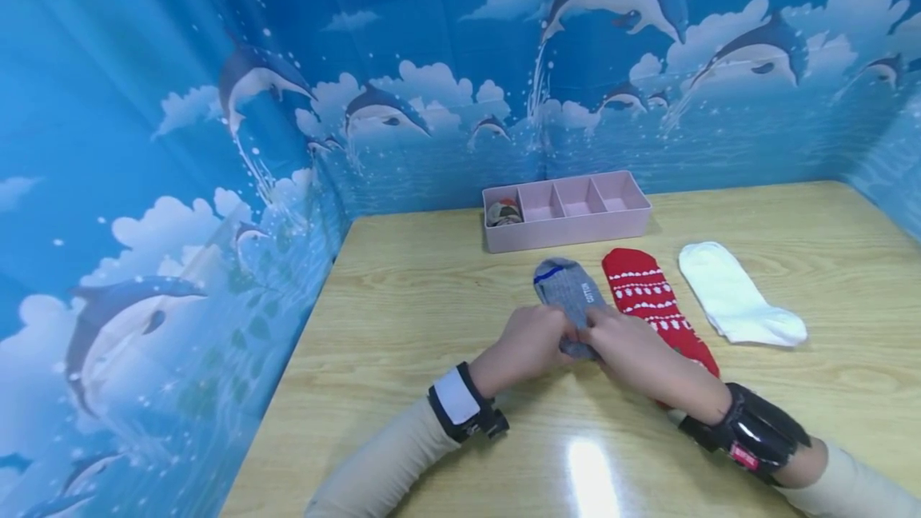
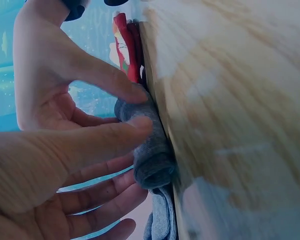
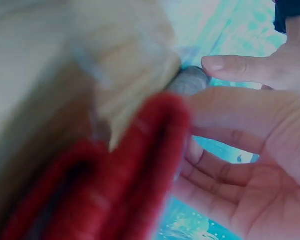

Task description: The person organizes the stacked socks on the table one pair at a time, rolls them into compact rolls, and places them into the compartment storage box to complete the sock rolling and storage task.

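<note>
A grey sock with a blue stripe lies on the table, its near end rolled into a thick tube. My left hand pinches one side of this roll, thumb on top. On the other side my right hand pinches it too, close beside the left. In the left wrist view the flat remainder of the sock extends past the roll. A red sock with white patterns lies right of the grey one, partly under my right forearm. Farther right lies a white sock.
At the back of the table stands a pink divided box. Its leftmost compartment holds a balled, multicoloured bundle. A blue dolphin-print curtain hangs behind and along the left side.
</note>
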Demonstrator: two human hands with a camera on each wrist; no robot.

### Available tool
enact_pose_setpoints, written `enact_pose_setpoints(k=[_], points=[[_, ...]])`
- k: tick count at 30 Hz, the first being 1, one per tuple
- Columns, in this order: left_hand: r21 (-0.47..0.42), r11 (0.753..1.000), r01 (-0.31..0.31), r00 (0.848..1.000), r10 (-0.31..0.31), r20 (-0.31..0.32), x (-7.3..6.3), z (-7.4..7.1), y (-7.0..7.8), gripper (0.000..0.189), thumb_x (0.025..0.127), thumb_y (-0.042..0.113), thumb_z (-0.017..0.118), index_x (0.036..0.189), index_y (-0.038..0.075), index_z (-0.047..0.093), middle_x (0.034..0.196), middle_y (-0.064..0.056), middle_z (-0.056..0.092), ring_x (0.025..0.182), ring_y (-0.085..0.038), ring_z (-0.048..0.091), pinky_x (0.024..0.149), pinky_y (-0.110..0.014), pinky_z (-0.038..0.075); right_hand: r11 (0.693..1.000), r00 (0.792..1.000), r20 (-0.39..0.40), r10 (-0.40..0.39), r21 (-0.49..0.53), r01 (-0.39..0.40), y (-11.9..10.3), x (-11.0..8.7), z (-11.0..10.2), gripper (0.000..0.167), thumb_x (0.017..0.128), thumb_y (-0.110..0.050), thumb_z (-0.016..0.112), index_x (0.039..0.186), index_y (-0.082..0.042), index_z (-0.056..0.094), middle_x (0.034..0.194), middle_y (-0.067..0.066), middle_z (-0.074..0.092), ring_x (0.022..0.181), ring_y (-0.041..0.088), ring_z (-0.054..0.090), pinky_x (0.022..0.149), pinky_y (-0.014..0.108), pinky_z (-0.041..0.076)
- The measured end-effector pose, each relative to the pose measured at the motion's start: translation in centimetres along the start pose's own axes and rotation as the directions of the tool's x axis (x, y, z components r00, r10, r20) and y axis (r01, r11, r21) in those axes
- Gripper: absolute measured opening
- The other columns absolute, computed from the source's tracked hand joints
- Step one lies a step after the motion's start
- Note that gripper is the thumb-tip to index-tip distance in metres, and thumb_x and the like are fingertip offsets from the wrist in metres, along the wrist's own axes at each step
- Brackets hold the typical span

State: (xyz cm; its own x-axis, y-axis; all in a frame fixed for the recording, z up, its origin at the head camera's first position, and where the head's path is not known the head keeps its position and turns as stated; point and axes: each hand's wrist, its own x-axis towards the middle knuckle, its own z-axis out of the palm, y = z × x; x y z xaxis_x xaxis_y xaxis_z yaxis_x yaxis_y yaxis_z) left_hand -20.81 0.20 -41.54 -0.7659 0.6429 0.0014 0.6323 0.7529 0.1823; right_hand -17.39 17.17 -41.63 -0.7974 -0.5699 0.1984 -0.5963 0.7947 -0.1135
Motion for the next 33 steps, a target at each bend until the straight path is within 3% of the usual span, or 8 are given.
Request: enact_pose_setpoints(k=[3, 7, 13, 18, 23, 28, 33], points=[[0.004, 1.0, -0.007, 1.0, 0.008, -0.015, -0.1, 0.1, 0.0, 0.021, 0.081, 0.034, 0.086, 0.095, 0.021, 0.078, 0.092, 0.008, 0.074, 0.072, -0.001, 0.06, 0.063, -0.014, 0.044, 1.0, 1.0, 0.002, 0.013, 0.018, -0.013, 0.1, 0.1, 0.1, 0.03, 0.074, 0.002, 0.083, 0.102, -0.007, 0.078, 0.084, 0.006, 0.062, 0.07, 0.011, 0.052, 0.057, 0.026, 0.046], [0.012, 1.0, 0.0, 1.0, 0.0, 0.001, 0.0, 0.2, 0.0, 0.022, 0.079, 0.031, 0.087, 0.094, 0.019, 0.077, 0.087, 0.008, 0.072, 0.07, -0.001, 0.058, 0.062, -0.014, 0.043, 0.993, 0.997, 0.062, 0.049, 0.107, -0.055, 0.5, 0.4, 0.2, 0.034, 0.072, 0.003, 0.081, 0.105, -0.006, 0.077, 0.089, 0.007, 0.065, 0.07, 0.01, 0.054, 0.059, 0.025, 0.047], [0.024, 1.0, -0.007, 0.998, 0.005, 0.057, 0.0, 0.4, -0.2, 0.015, 0.082, 0.027, 0.084, 0.079, 0.018, 0.073, 0.07, 0.01, 0.06, 0.06, -0.004, 0.049, 0.055, -0.017, 0.036, 0.966, 0.991, 0.127, 0.043, 0.248, -0.074, 1.1, 0.6, 0.2, 0.032, 0.075, 0.002, 0.08, 0.106, -0.007, 0.076, 0.094, 0.003, 0.069, 0.07, 0.005, 0.054, 0.06, 0.021, 0.045], [0.024, 0.999, -0.023, 0.998, 0.022, 0.06, -0.2, 0.2, -0.3, 0.021, 0.082, 0.026, 0.083, 0.07, 0.017, 0.067, 0.072, 0.008, 0.057, 0.062, -0.005, 0.049, 0.054, -0.017, 0.036, 0.933, 0.981, 0.187, 0.052, 0.341, -0.114, 1.4, 0.7, -0.3, 0.03, 0.078, 0.003, 0.077, 0.105, -0.01, 0.07, 0.089, -0.004, 0.068, 0.07, 0.006, 0.054, 0.06, 0.021, 0.046], [0.023, 0.999, -0.026, 0.995, 0.023, 0.098, -0.4, -0.3, -0.3, 0.036, 0.08, 0.026, 0.082, 0.06, 0.019, 0.053, 0.07, 0.009, 0.051, 0.062, -0.005, 0.046, 0.053, -0.018, 0.034, 0.891, 0.967, 0.253, 0.031, 0.432, -0.141, 1.7, 0.8, -1.0, 0.028, 0.082, 0.0, 0.075, 0.102, -0.016, 0.066, 0.085, -0.007, 0.063, 0.071, 0.008, 0.054, 0.06, 0.023, 0.047], [0.014, 0.999, -0.044, 0.99, 0.041, 0.137, -0.5, -0.6, -0.3, 0.048, 0.081, 0.027, 0.081, 0.057, 0.022, 0.039, 0.06, 0.012, 0.044, 0.055, -0.004, 0.041, 0.051, -0.019, 0.032, 0.874, 0.966, 0.26, -0.013, 0.472, -0.115, 1.8, 0.6, -1.3, 0.025, 0.083, -0.002, 0.074, 0.1, -0.018, 0.067, 0.082, -0.008, 0.06, 0.07, 0.006, 0.052, 0.06, 0.022, 0.045], [-0.049, 0.998, -0.036, 0.985, 0.044, 0.169, -0.5, -0.6, -0.6, 0.032, 0.084, 0.02, 0.077, 0.064, 0.018, 0.052, 0.06, 0.01, 0.046, 0.054, -0.004, 0.042, 0.051, -0.018, 0.032, 0.884, 0.97, 0.239, -0.038, 0.46, -0.079, 1.7, 0.5, -1.3, 0.02, 0.085, -0.003, 0.074, 0.094, -0.019, 0.066, 0.08, -0.01, 0.059, 0.07, 0.005, 0.051, 0.062, 0.022, 0.045]])
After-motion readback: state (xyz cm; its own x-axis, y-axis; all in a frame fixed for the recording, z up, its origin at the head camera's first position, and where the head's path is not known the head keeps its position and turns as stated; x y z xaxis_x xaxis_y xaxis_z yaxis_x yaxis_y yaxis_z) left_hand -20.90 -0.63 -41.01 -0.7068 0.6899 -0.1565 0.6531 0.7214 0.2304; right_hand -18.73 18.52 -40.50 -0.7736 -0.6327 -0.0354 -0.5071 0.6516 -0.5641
